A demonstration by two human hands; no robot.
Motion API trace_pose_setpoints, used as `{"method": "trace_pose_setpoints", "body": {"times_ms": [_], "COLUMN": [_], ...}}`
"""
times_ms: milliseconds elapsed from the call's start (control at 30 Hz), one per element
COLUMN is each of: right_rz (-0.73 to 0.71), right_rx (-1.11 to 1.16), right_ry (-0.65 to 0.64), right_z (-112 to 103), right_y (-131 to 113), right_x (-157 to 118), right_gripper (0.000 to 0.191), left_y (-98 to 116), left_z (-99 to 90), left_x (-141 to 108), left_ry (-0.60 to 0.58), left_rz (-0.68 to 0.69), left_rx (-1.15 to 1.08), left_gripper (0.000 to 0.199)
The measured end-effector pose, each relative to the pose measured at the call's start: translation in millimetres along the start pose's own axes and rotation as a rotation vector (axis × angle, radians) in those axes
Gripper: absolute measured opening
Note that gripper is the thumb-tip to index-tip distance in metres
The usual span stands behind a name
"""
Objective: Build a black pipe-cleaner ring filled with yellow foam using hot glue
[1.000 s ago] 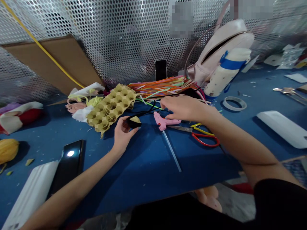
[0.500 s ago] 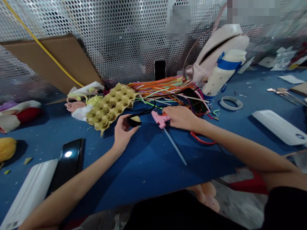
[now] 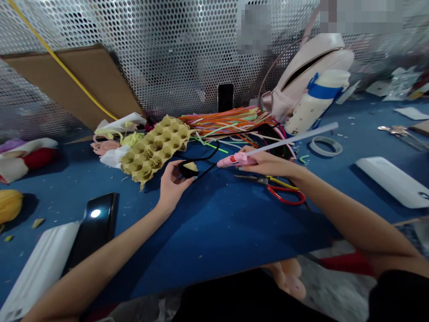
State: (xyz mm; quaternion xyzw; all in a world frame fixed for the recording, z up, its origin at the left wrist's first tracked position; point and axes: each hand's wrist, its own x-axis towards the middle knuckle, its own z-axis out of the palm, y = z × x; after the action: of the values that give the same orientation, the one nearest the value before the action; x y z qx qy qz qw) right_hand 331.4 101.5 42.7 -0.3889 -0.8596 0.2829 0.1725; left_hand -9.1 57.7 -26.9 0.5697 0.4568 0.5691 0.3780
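Two bare hands work above a blue tabletop [image 3: 214,241]; take twelve o'clock as straight away from the person. The left hand [image 3: 171,184] grips a small black piece [image 3: 187,170] with a pale top between thumb and fingers, keeping it near the middle of the work area. Two thin black strands [image 3: 207,157] run from about that piece toward three o'clock.

At roughly three o'clock from the left hand, the right hand [image 3: 264,164] is wrapped around a pink glue gun [image 3: 237,159]. Its nozzle points toward nine o'clock, at the black piece but apart from it; whether it touches a strand cannot be told. A long translucent glue stick [image 3: 295,137] juts from the gun's rear, between two and three o'clock.

Scissors [image 3: 286,201] with red and yellow handles lie at five o'clock from the right hand, just beside it. A grey ring [image 3: 323,153] rests between two and three o'clock, and a bottle [image 3: 306,105] with a blue band stands tilted at one o'clock, against a pale bag [image 3: 311,65].

From the left hand, an egg carton [image 3: 157,148] sits at eleven o'clock and a dark phone [image 3: 94,228] lies at eight. A bundle of colourful sticks [image 3: 221,123] spreads just beyond the gun, near twelve.
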Motion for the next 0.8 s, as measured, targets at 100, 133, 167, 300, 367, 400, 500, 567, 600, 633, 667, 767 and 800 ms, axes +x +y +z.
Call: {"method": "trace_pose_setpoints", "body": {"times_ms": [100, 133, 167, 300, 367, 400, 500, 567, 600, 633, 667, 767, 800], "right_rz": [0.128, 0.170, 0.215, 0.357, 0.361, 0.358, 0.377, 0.386, 0.388, 0.388, 0.387, 0.387, 0.389], "right_rx": [-0.010, -0.003, 0.010, 0.133, 0.194, 0.212, 0.214, 0.208, 0.206, 0.202, 0.197, 0.180, 0.176], "right_ry": [0.019, 0.026, 0.026, -0.024, -0.035, -0.038, -0.038, -0.049, -0.058, -0.066, -0.071, -0.077, -0.077], "right_z": [2, 2, 3, 5, 7, 8, 10, 11, 11, 10, 9, 6, 5], "right_y": [0, -1, -2, -4, -3, -2, 0, -1, -1, -1, -2, -1, -1], "right_x": [2, 3, 3, 3, 3, 3, 2, 1, 1, 0, -1, -2, -2], "right_gripper": [0.043, 0.047, 0.051, 0.062, 0.061, 0.060, 0.058, 0.059, 0.060, 0.060, 0.060, 0.059, 0.059], "left_y": [1, 2, 2, 6, 6, 6, 6, 5, 5, 5, 5, 6, 7], "left_z": [-0.1, -0.2, -0.2, -0.2, 0.2, 0.6, 2.0, 3.2, 3.8, 4.4, 4.9, 6.3, 6.7], "left_x": [0, -1, -1, -3, -3, -2, -1, 0, 0, 0, 0, 0, 0], "left_ry": [-0.009, -0.019, -0.032, -0.097, -0.130, -0.153, -0.235, -0.259, -0.260, -0.256, -0.249, -0.238, -0.243], "left_rz": [0.018, 0.039, 0.064, 0.137, 0.132, 0.119, 0.051, 0.009, -0.006, -0.020, -0.034, -0.103, -0.124], "left_rx": [-0.003, -0.003, -0.001, 0.030, 0.028, 0.021, 0.012, 0.018, 0.019, 0.019, 0.019, 0.034, 0.040], "left_gripper": [0.057, 0.057, 0.057, 0.056, 0.056, 0.056, 0.055, 0.053, 0.052, 0.051, 0.051, 0.049, 0.048]}}
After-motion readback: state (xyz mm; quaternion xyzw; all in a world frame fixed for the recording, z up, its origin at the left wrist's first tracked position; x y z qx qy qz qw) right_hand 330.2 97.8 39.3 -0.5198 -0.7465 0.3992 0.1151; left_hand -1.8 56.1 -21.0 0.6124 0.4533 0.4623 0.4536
